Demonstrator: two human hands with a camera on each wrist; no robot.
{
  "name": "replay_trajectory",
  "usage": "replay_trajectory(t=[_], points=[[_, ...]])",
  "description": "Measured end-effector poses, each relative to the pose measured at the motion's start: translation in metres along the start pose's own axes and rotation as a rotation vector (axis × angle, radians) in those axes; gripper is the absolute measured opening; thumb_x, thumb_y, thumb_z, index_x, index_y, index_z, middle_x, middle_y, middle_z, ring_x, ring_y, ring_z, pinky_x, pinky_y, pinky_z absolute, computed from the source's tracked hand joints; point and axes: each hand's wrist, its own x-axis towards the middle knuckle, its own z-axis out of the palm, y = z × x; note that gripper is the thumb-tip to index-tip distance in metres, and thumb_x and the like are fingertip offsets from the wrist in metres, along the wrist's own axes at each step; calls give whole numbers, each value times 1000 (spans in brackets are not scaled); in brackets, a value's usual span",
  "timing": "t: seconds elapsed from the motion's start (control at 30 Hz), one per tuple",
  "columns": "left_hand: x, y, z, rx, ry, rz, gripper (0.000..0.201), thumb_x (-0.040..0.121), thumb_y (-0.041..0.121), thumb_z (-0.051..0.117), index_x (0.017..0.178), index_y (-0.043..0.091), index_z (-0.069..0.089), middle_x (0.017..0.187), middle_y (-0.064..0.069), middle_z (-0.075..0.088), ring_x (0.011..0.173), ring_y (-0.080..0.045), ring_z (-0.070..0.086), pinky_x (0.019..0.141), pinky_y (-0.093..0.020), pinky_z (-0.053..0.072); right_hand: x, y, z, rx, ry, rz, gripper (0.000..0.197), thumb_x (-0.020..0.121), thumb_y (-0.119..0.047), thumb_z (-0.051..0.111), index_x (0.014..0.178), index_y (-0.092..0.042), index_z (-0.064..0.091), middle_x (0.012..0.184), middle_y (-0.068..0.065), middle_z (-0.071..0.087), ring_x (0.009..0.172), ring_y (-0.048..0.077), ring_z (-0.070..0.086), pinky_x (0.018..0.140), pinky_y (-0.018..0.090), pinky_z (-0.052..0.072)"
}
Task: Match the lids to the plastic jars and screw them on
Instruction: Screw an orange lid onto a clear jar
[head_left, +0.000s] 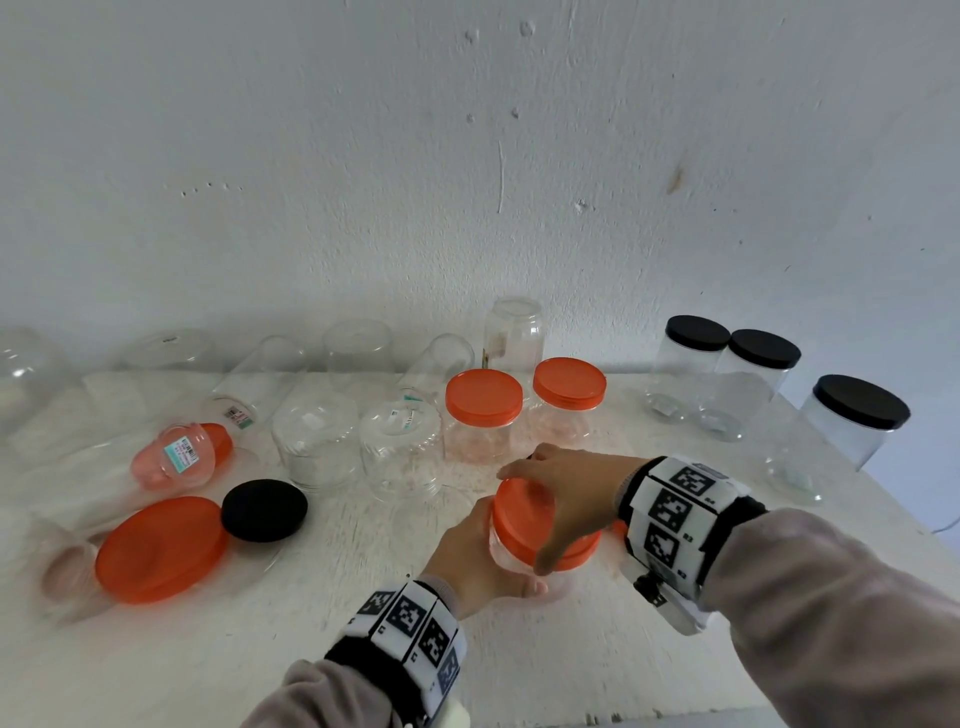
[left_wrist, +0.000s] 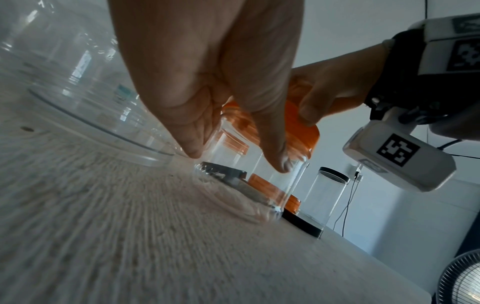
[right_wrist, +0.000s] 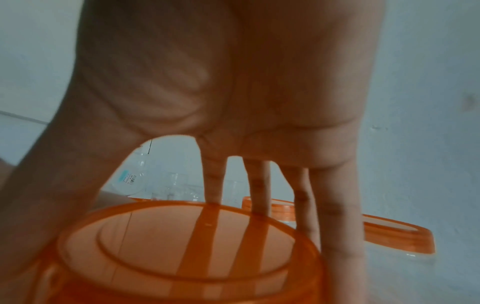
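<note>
Right hand (head_left: 563, 486) fingers (right_wrist: 259, 189) spread, curled over the orange lid (head_left: 524, 519) rim; left hand (head_left: 470, 558) fingers (left_wrist: 272, 144) wrapped round the clear jar (left_wrist: 249, 181) beneath that lid; jar on the surface (head_left: 571, 649).

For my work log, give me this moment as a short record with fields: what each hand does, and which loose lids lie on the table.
left hand: grips the clear plastic jar by its side
right hand: grips the round orange lid on that jar from above
loose lids: large flat orange lid; round black lid
surface: white table
</note>
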Motion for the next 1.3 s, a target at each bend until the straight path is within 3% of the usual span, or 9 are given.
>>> replay_trajectory(t=[0.17, 0.27, 0.4, 0.5, 0.73, 0.87, 0.97, 1.2, 1.3], points=[[-1, 0, 2, 6, 35, 25, 93, 62, 34, 86, 137, 25, 31, 127, 6, 54, 116, -14, 51, 98, -26, 43, 2, -1, 9, 17, 100, 54, 107, 56, -82, 64, 144, -40, 19, 140, -1, 37, 121, 27, 46, 89, 40, 47], [-1, 1, 2, -7, 34, 27, 92, 61, 34, 86, 136, 26, 32, 123, 9, 55, 109, -9, 50, 93, -23, 42, 2, 0, 10, 31, 95, 86, 112, 53, -86, 60, 145, -37, 18, 142, 1, 37, 121, 28, 47, 89, 39, 47], [0, 2, 1, 37, 30, 28, 94, 60, 39, 85, 136, 27, 31, 121, 10, 53, 109, -11, 53, 94, -25, 46, -1, 1, 1, 28, -4, 31, 112, 53, -70, 75, 142, -52, 9, 145, -8, 27, 131, 27, 36, 98, 51, 44], [1, 2, 1, 43, 35, 15, 96, 57, 41, 86, 135, 28, 31, 124, 9, 54, 111, -13, 54, 95, -27, 47, 0, 1, -1, 25, 17, -2, 104, 55, -65, 78, 137, -54, 16, 136, -10, 33, 125, 26, 40, 94, 48, 46], [0, 1, 2, 20, 46, 30, 95, 57, 38, 87, 135, 27, 34, 115, 14, 53, 106, -9, 51, 88, -21, 41, 1, -1, 11, 19, 136, 86, 109, 54, -87, 58, 143, -37, 21, 138, 1, 40, 116, 27, 50, 84, 36, 46], [1, 3, 1, 77, 37, 23, 96, 59, 40, 85, 136, 26, 30, 122, 9, 53, 110, -12, 52, 90, -22, 44, -3, 0, 3, 10, 1, 36, 113, 54, -72, 74, 142, -52, 5, 147, -8, 24, 132, 28, 34, 99, 51, 42], [1, 4, 1, 97, 42, 12, 93, 61, 37, 83, 136, 23, 30, 125, 5, 54, 111, -15, 54, 91, -23, 46, -4, 0, -1, -2, -14, -13, 105, 59, -58, 80, 139, -56, 11, 142, -10, 26, 131, 27, 31, 99, 53, 42], [0, 1, 1, 52, 45, 35, 94, 59, 38, 86, 135, 25, 33, 122, 9, 55, 106, -9, 52, 92, -22, 44, 1, 0, 8, -4, 98, 52, 108, 54, -84, 63, 143, -42, 17, 141, -1, 35, 122, 28, 46, 90, 40, 45], [1, 1, 1, 49, 41, 32, 95, 58, 38, 87, 135, 25, 33, 118, 12, 54, 106, -8, 51, 93, -22, 44, 1, 2, 8, 0, 90, 63, 114, 53, -86, 61, 145, -42, 12, 146, -1, 31, 125, 28, 44, 93, 41, 45]])
